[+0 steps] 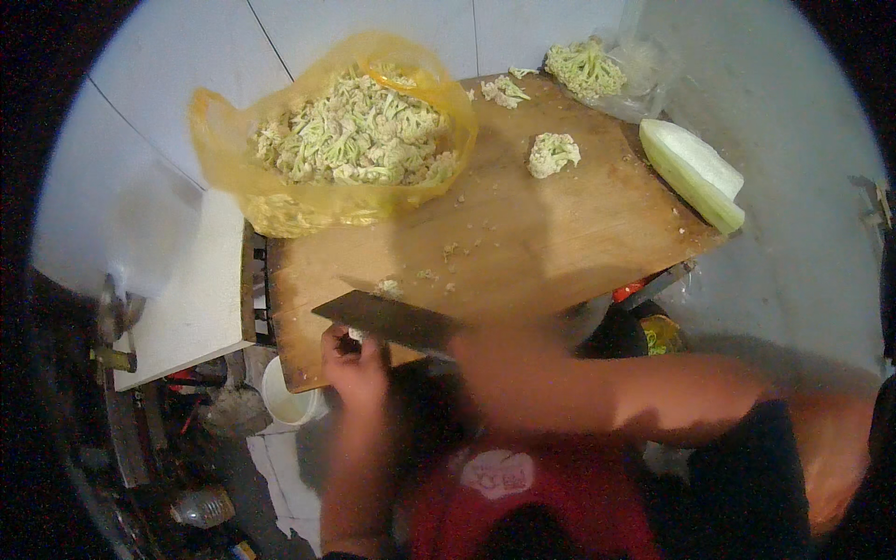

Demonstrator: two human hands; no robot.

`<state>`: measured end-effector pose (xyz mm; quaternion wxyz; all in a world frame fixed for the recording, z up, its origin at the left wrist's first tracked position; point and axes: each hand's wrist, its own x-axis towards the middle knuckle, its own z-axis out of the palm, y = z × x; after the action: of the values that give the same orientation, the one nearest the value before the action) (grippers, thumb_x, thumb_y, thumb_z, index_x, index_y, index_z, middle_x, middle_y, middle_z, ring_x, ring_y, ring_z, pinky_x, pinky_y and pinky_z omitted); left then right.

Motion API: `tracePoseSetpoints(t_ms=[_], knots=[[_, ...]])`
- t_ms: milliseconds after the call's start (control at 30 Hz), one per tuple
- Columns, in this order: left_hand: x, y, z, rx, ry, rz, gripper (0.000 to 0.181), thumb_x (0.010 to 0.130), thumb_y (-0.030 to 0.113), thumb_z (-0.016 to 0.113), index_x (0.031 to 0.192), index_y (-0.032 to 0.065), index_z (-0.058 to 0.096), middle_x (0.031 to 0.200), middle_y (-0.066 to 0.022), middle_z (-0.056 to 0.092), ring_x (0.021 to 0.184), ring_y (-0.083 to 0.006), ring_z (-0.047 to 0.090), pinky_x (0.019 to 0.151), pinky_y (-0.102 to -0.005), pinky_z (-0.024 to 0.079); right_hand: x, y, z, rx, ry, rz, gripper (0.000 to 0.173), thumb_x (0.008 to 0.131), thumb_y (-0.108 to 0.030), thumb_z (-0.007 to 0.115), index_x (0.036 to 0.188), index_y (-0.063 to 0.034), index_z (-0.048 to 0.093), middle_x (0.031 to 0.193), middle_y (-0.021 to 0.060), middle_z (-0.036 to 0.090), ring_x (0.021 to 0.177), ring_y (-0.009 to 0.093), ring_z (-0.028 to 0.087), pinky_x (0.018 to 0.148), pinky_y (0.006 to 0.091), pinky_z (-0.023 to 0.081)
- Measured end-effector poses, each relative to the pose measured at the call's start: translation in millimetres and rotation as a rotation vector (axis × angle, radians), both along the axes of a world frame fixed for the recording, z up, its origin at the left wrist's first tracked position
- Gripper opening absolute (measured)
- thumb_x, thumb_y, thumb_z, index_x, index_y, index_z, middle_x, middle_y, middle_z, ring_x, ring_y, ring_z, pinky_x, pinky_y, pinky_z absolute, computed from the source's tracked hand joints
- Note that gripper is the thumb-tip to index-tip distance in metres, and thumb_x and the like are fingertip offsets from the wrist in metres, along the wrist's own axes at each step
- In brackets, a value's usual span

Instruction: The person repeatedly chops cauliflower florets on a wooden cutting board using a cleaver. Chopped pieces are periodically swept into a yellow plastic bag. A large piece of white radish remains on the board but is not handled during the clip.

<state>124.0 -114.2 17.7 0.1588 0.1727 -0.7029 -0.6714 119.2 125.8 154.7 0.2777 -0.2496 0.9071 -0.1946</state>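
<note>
My right hand [500,364], blurred, grips a cleaver with a wide dark blade [392,316] that points left over the near edge of a wooden cutting board [595,231]. Beside the blade, my left hand [357,357] has its fingers curled round a small whitish piece of cauliflower [355,334], mostly hidden. Crumbs and a small floret [388,287] lie just beyond the blade. One larger cauliflower floret [553,155] rests farther back on the board. At the back left, a yellow plastic bag [217,140] stands open, full of cut cauliflower florets [357,133].
At the board's right edge lies a cut piece of pale green gourd or melon [689,175]. Behind it, more cauliflower [586,68] sits by a clear plastic bag [640,77]. A white bucket [290,399] stands below the board's left corner. Tiled walls rise behind the board.
</note>
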Motion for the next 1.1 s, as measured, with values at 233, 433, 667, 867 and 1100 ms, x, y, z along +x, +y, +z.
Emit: tracePoseSetpoints(t_ms=[233,433,667,867,1100], knots=[[6,-19,8,-0.043,0.212,-0.080,0.021,0.091,-0.006,0.068,0.108,0.0031,0.058,0.112,-0.0093,0.064,0.102,-0.0167,0.063,0.092,-0.0313,0.051,12,81,-19,0.030,0.234,-0.030,0.026,0.100,-0.020,0.049,0.110,0.0029,0.056,0.089,0.0298,0.070,0.085,0.047,0.071,0.072,0.0571,0.058],[7,-26,-5,0.086,0.290,-0.043,0.019,0.090,-0.008,0.067,0.104,0.0028,0.060,0.116,-0.0096,0.065,0.105,-0.0166,0.063,0.095,-0.0313,0.050,17,54,-9,-0.105,0.218,0.048,0.029,0.100,-0.024,0.053,0.112,0.0030,0.055,0.091,0.0295,0.070,0.087,0.049,0.069,0.077,0.0573,0.056],[7,-39,21,-0.092,0.085,0.095,0.018,0.090,-0.006,0.067,0.106,0.0005,0.060,0.097,-0.0071,0.068,0.085,-0.0145,0.064,0.078,-0.0300,0.053,5,31,-23,-0.134,0.167,0.013,0.034,0.099,-0.027,0.057,0.115,0.0029,0.056,0.094,0.0297,0.069,0.090,0.051,0.068,0.082,0.0572,0.055],[-2,-58,-11,-0.240,0.075,0.031,0.022,0.087,-0.004,0.068,0.109,-0.0011,0.064,0.091,-0.0048,0.064,0.076,-0.0127,0.060,0.069,-0.0277,0.050,6,62,-35,-0.133,0.240,-0.014,0.037,0.099,-0.030,0.060,0.117,0.0022,0.056,0.095,0.0296,0.069,0.092,0.051,0.067,0.085,0.0570,0.055],[-15,-33,5,-0.516,0.233,-0.008,0.028,0.083,-0.004,0.068,0.111,-0.0021,0.070,0.103,-0.0070,0.059,0.075,-0.0132,0.058,0.068,-0.0263,0.049,18,56,-10,-0.122,0.179,0.104,0.034,0.099,-0.031,0.060,0.111,-0.0007,0.053,0.092,0.0278,0.069,0.088,0.049,0.068,0.080,0.0568,0.055]])
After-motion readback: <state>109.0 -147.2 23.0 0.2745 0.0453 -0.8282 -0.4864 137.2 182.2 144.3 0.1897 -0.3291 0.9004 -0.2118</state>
